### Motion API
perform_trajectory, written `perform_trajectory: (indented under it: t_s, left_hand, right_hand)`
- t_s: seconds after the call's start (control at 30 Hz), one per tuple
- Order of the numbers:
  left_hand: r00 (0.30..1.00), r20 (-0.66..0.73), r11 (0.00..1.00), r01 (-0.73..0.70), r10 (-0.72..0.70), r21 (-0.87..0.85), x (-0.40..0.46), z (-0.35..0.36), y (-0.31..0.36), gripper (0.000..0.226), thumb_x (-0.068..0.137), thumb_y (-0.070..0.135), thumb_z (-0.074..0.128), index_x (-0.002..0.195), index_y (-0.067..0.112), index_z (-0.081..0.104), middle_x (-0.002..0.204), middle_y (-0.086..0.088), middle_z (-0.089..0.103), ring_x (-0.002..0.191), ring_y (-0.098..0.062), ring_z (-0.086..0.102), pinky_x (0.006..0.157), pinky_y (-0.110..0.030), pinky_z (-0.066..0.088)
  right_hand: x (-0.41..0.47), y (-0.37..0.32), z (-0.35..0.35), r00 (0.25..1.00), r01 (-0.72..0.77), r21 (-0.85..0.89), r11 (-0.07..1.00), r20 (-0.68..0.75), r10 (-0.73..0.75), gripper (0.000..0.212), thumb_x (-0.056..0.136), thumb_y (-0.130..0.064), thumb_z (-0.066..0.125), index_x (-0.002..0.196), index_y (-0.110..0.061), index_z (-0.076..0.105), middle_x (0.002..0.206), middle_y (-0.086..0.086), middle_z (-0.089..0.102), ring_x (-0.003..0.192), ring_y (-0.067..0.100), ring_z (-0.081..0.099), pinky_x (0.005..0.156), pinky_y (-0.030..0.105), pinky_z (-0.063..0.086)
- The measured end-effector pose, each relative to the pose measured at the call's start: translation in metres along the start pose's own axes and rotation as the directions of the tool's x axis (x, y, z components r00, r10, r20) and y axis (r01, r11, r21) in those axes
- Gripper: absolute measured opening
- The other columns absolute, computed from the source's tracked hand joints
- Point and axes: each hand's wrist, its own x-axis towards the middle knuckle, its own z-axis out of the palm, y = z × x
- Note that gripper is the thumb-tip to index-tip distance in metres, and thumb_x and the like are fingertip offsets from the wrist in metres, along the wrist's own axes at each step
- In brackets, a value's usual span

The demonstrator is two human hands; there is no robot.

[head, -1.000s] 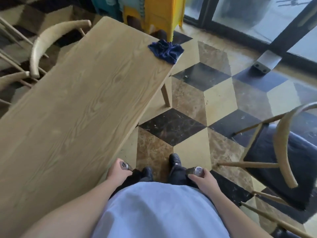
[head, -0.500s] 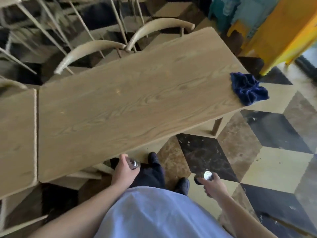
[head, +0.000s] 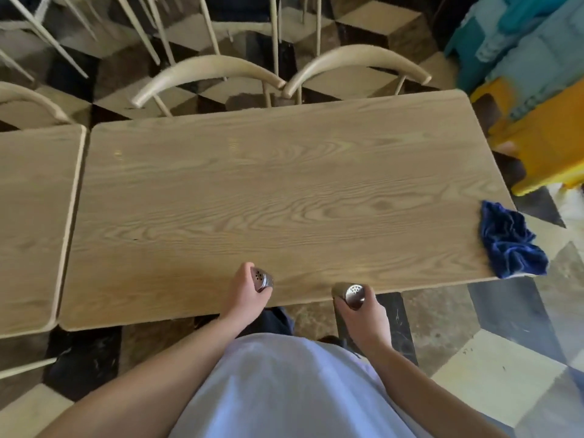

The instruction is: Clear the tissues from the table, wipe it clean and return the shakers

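A light wooden table fills the middle of the view, its top bare of tissues. My left hand is closed around a metal-topped shaker, held over the table's near edge. My right hand grips a second metal-topped shaker right at the near edge, a little to the right. A crumpled dark blue cloth lies on the table's near right corner, partly hanging over the edge.
A second wooden table butts against the left side. Curved-back chairs stand along the far side. Yellow and teal stacked furniture sits at the far right. The floor has a cube-pattern tiling.
My view has turned to face the table squarely. Both hands have come up from beside my body to the table's near edge, each still holding its shaker.
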Motion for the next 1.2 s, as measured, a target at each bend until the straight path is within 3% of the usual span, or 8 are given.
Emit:
perform_trajectory:
  t_s: [0.07,0.17,0.37,0.47,0.57,0.73,0.93,1.2]
  left_hand:
    - [0.999,-0.047,1.0,0.027,-0.027,-0.006,0.019,-0.001,0.006,0.051,0.078,0.012,0.075,0.12,0.009,0.046,0.111,-0.007,0.052,0.1,-0.03,0.055,0.088,-0.039,0.046]
    - [0.995,-0.022,0.995,0.101,-0.102,-0.005,0.039,-0.002,0.016,0.052,0.073,0.018,0.073,0.115,0.014,0.043,0.11,-0.005,0.049,0.098,-0.03,0.057,0.084,-0.04,0.05]
    - [0.982,-0.115,0.988,0.149,-0.153,-0.037,0.065,0.005,0.042,0.053,0.072,0.013,0.078,0.116,0.002,0.052,0.111,-0.011,0.054,0.095,-0.025,0.052,0.074,-0.023,0.032]
    - [0.956,-0.178,0.967,0.21,-0.234,-0.143,0.076,0.005,0.056,0.048,0.073,0.015,0.079,0.11,0.005,0.051,0.104,-0.01,0.056,0.096,-0.028,0.056,0.077,-0.029,0.039]
    - [0.94,-0.212,0.96,0.242,-0.268,-0.141,0.092,0.0,0.067,0.045,0.074,0.031,0.08,0.103,0.013,0.052,0.095,0.0,0.06,0.086,-0.021,0.06,0.071,-0.031,0.043]
    - [0.935,-0.262,0.969,0.211,-0.237,-0.125,0.129,-0.01,0.081,0.043,0.074,0.04,0.079,0.104,0.016,0.059,0.099,0.002,0.065,0.093,-0.021,0.063,0.083,-0.041,0.054]
    - [0.928,-0.285,0.967,0.206,-0.241,-0.149,0.171,-0.02,0.099,0.033,0.074,0.034,0.078,0.093,0.013,0.061,0.091,-0.001,0.07,0.087,-0.024,0.066,0.079,-0.039,0.054]
    - [0.947,-0.271,0.984,0.162,-0.175,-0.071,0.192,-0.026,0.106,0.033,0.074,0.029,0.081,0.094,0.014,0.059,0.095,-0.005,0.07,0.089,-0.027,0.066,0.079,-0.036,0.052]
  right_hand:
    - [0.017,-0.02,-0.002,0.999,0.03,-0.068,0.997,-0.03,-0.032,0.035,0.082,-0.057,0.064,0.098,-0.03,0.047,0.08,-0.012,0.067,0.073,0.017,0.065,0.067,0.036,0.055]
    - [0.04,-0.04,-0.001,0.998,0.056,-0.186,0.981,0.007,-0.055,0.037,0.083,-0.052,0.064,0.108,-0.031,0.045,0.087,-0.01,0.067,0.078,0.021,0.065,0.069,0.035,0.055]
    - [0.088,-0.074,-0.003,0.996,0.093,-0.26,0.961,0.027,-0.09,0.039,0.083,-0.047,0.065,0.109,-0.026,0.046,0.077,-0.003,0.062,0.083,0.034,0.064,0.067,0.034,0.045]
    - [0.117,-0.098,-0.007,0.99,0.136,-0.273,0.952,0.078,-0.119,0.039,0.082,-0.049,0.066,0.106,-0.025,0.047,0.076,-0.004,0.063,0.08,0.033,0.064,0.067,0.035,0.047]
    - [0.148,-0.128,-0.01,0.987,0.144,-0.303,0.942,0.112,-0.115,0.042,0.081,-0.051,0.065,0.104,-0.024,0.043,0.074,-0.003,0.06,0.072,0.03,0.059,0.062,0.033,0.044]
    - [0.185,-0.165,-0.01,0.987,0.136,-0.318,0.938,0.125,-0.101,0.045,0.08,-0.05,0.065,0.101,-0.02,0.038,0.069,-0.006,0.051,0.068,0.027,0.054,0.059,0.033,0.039]
    - [0.206,-0.195,-0.004,0.99,0.121,-0.315,0.942,0.111,-0.09,0.044,0.081,-0.047,0.063,0.102,-0.019,0.036,0.068,-0.006,0.049,0.071,0.029,0.054,0.064,0.034,0.041]
    - [0.217,-0.215,0.001,0.99,0.111,-0.319,0.941,0.122,-0.076,0.046,0.082,-0.049,0.064,0.102,-0.021,0.035,0.077,0.0,0.058,0.075,0.029,0.057,0.066,0.034,0.043]
